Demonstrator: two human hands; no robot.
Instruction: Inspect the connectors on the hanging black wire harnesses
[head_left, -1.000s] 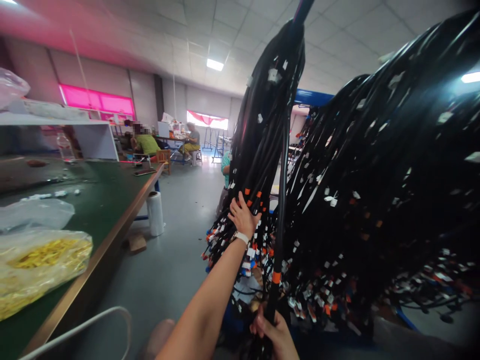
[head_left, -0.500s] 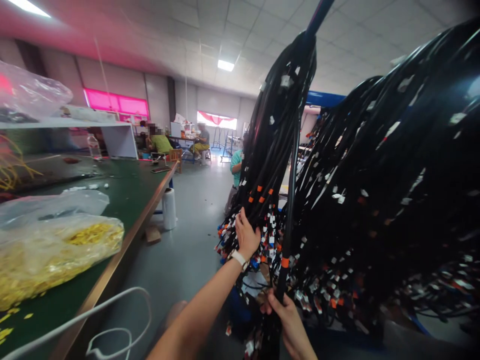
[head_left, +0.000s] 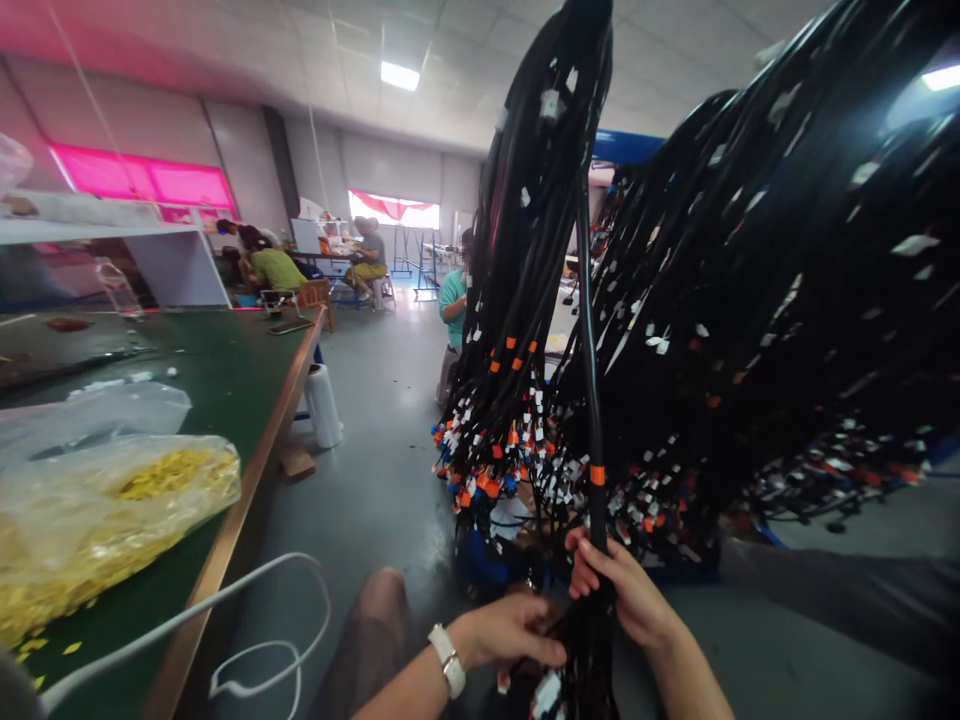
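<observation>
A thick black wire harness [head_left: 590,390] with an orange tape band hangs down in front of me. My right hand [head_left: 619,580] is wrapped around it just below the band. Lower down, my left hand [head_left: 510,630] is closed at the harness's loose black branches, its fingertips partly hidden; what exactly it pinches I cannot make out. White connectors [head_left: 546,692] dangle beneath the left hand. Behind hangs a big bundle of similar black harnesses [head_left: 517,250], with orange bands and many small white, orange and blue connectors at its lower ends.
More black harnesses [head_left: 735,300] hang in a wide mass at the right. To the left stands a green-topped table [head_left: 262,375] bearing a clear bag of yellow pieces [head_left: 165,480]. A white cable [head_left: 225,585] loops near its edge. Several people sit farther back.
My left hand has come down from the hanging bundle to the lower branches of the harness. My right hand still grips the harness and appears farther right. The view has shifted.
</observation>
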